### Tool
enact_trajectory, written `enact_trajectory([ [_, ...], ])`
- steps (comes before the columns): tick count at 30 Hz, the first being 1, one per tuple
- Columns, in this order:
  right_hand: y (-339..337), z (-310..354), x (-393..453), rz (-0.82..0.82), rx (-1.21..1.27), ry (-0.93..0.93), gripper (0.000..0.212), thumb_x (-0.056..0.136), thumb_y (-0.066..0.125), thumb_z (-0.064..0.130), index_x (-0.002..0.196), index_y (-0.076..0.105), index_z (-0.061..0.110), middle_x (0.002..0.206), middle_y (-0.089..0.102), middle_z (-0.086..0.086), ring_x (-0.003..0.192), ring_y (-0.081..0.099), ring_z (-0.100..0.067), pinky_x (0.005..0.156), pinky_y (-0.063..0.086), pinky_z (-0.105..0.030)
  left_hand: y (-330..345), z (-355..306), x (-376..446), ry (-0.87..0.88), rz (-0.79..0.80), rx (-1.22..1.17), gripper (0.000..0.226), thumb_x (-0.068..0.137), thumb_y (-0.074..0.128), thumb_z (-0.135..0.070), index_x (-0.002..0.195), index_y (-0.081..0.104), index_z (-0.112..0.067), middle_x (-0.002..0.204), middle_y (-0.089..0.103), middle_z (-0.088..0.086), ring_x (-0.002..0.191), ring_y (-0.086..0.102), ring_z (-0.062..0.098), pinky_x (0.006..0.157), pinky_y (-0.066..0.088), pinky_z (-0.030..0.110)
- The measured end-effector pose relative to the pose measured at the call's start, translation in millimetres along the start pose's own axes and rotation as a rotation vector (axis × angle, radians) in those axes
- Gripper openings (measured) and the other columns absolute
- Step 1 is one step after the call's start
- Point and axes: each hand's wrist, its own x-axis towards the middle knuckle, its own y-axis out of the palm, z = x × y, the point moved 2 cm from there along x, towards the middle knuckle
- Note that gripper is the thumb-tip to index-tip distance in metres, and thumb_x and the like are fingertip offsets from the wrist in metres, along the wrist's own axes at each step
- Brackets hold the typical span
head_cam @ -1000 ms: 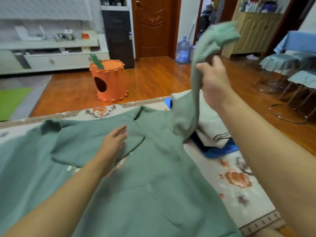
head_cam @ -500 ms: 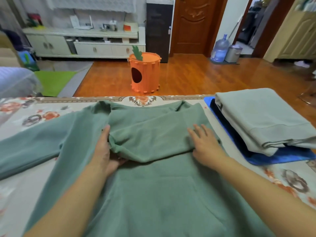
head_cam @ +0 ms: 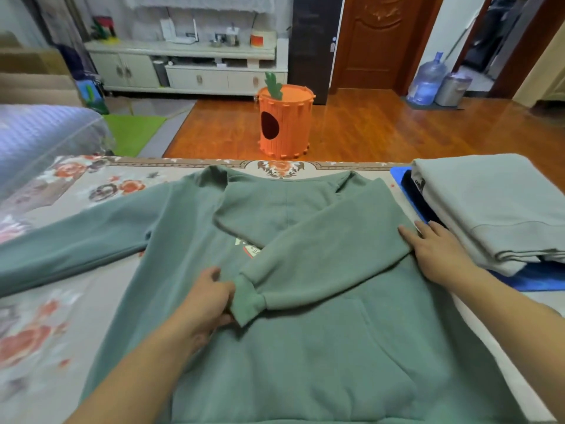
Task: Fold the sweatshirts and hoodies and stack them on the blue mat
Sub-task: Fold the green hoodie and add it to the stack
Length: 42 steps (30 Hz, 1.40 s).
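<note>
A green hoodie (head_cam: 305, 347) lies flat, front up, on the flowered table cover (head_cam: 39, 316). Its hood is folded down over the chest and its right sleeve (head_cam: 321, 255) is folded across the body. My left hand (head_cam: 208, 304) pinches that sleeve's cuff near the middle of the hoodie. My right hand (head_cam: 440, 255) lies flat with straight fingers on the fold at the hoodie's right shoulder. The other sleeve (head_cam: 70, 240) stretches out to the left. At the right, a folded light grey sweatshirt (head_cam: 495, 206) sits on a dark garment on the blue mat (head_cam: 541, 278).
An orange carrot-shaped bin (head_cam: 286, 123) stands on the wooden floor beyond the table's far edge. A bluish quilted cover (head_cam: 39, 136) lies at the far left. A water bottle (head_cam: 426, 81) and a metal bin (head_cam: 451, 88) stand by the door.
The right sleeve, held high a second ago, now lies folded across the hoodie. My left hand has taken its cuff; my right hand moved to the right shoulder fold.
</note>
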Motion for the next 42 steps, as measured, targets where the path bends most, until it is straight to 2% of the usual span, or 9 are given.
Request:
enact_trajectory([
  [4, -36.3, 23.7, 3.0, -0.267, 0.245, -0.005, 0.064, 0.066, 0.064, -0.007, 0.129, 0.061, 0.001, 0.136, 0.051, -0.034, 0.118, 0.051, -0.053, 0.101, 0.044, -0.055, -9.4, -15.3, -4.0, 0.481, -0.265, 0.807, 0.066, 0.081, 0.054, -0.035, 0.145, 0.048, -0.019, 0.129, 0.052, 0.017, 0.117, 0.054, 0.034, 0.101, 0.044, 0.043],
  [8, -57.7, 75.6, 34.5, -0.233, 0.5, -0.041, 0.057, 0.092, 0.046, 0.022, 0.147, 0.045, 0.007, 0.152, 0.037, -0.027, 0.139, 0.035, -0.044, 0.117, 0.025, -0.049, 47.4, -21.4, 8.9, 1.036, -0.062, 1.218, 0.056, 0.089, 0.04, -0.05, 0.132, 0.065, -0.026, 0.14, 0.056, 0.013, 0.131, 0.051, 0.037, 0.112, 0.04, 0.047],
  [16, -4.8, 63.8, 59.2, 0.308, 0.458, 0.18, 0.071, 0.097, 0.016, 0.067, 0.159, -0.001, 0.035, 0.167, -0.011, 0.003, 0.153, -0.009, -0.026, 0.122, -0.002, -0.052, 60.8, 22.0, 35.8, 0.884, 0.173, 1.58, 0.071, 0.09, 0.009, -0.071, 0.157, 0.005, -0.05, 0.169, -0.009, -0.006, 0.155, -0.015, 0.02, 0.125, -0.002, 0.048],
  [22, -33.7, 115.3, 61.1, -0.008, 0.458, 0.098, 0.07, 0.098, 0.015, 0.061, 0.158, 0.016, 0.026, 0.167, 0.008, -0.006, 0.153, 0.007, -0.029, 0.122, 0.008, -0.051, 60.9, 21.0, 33.2, 0.885, 0.151, 1.558, 0.068, 0.093, 0.014, -0.069, 0.157, 0.003, -0.051, 0.169, -0.01, -0.003, 0.155, -0.016, 0.02, 0.124, -0.004, 0.049],
  [26, -34.2, 129.2, 57.9, 0.25, 0.377, 0.001, 0.07, 0.099, 0.015, 0.063, 0.159, -0.001, 0.031, 0.167, -0.005, -0.001, 0.153, 0.001, -0.028, 0.122, 0.002, -0.053, 60.4, 18.6, 30.0, 0.879, 0.176, 1.558, 0.067, 0.095, 0.017, -0.068, 0.158, 0.004, -0.048, 0.169, -0.009, 0.0, 0.155, -0.015, 0.023, 0.124, -0.007, 0.05],
  [29, -82.2, 148.1, 62.4, 0.203, 0.223, 0.04, 0.063, 0.101, 0.029, 0.052, 0.155, 0.024, 0.019, 0.16, 0.024, -0.012, 0.144, 0.027, -0.038, 0.117, 0.019, -0.055, 60.0, 18.2, 30.0, 0.877, 0.186, 1.546, 0.066, 0.096, 0.019, -0.067, 0.158, 0.007, -0.046, 0.169, -0.008, 0.002, 0.155, -0.013, 0.025, 0.123, -0.004, 0.051],
  [35, -154.6, 302.6, 22.9, -0.006, 0.504, -0.418, 0.056, 0.102, 0.045, 0.039, 0.153, 0.033, 0.017, 0.16, 0.028, -0.013, 0.146, 0.027, -0.029, 0.118, 0.018, -0.034, -6.0, 4.3, 20.7, 0.82, 0.237, 1.368, 0.082, 0.085, 0.006, -0.069, 0.151, 0.039, -0.034, 0.167, 0.014, 0.014, 0.154, 0.006, 0.035, 0.125, 0.004, 0.051],
  [39, -173.5, 365.0, 14.2, -0.016, 0.474, -0.549, 0.06, 0.103, 0.044, 0.042, 0.156, 0.027, 0.021, 0.163, 0.022, -0.01, 0.149, 0.02, -0.027, 0.12, 0.012, -0.032, -158.3, -6.3, 17.3, 0.821, -0.133, 0.791, 0.055, 0.087, 0.044, -0.047, 0.127, 0.067, -0.015, 0.129, 0.064, 0.012, 0.121, 0.055, 0.024, 0.111, 0.035, 0.028],
  [42, -198.6, 432.9, 22.5, -0.089, 0.479, -0.642, 0.064, 0.102, 0.044, 0.045, 0.157, 0.022, 0.021, 0.164, 0.016, -0.012, 0.151, 0.013, -0.027, 0.12, 0.002, -0.031, -284.4, -9.4, 12.4, 0.32, -0.371, -0.062, 0.02, 0.099, 0.052, -0.012, 0.113, 0.064, -0.005, 0.098, 0.063, 0.011, 0.081, 0.06, 0.024, 0.072, 0.056, 0.028],
])
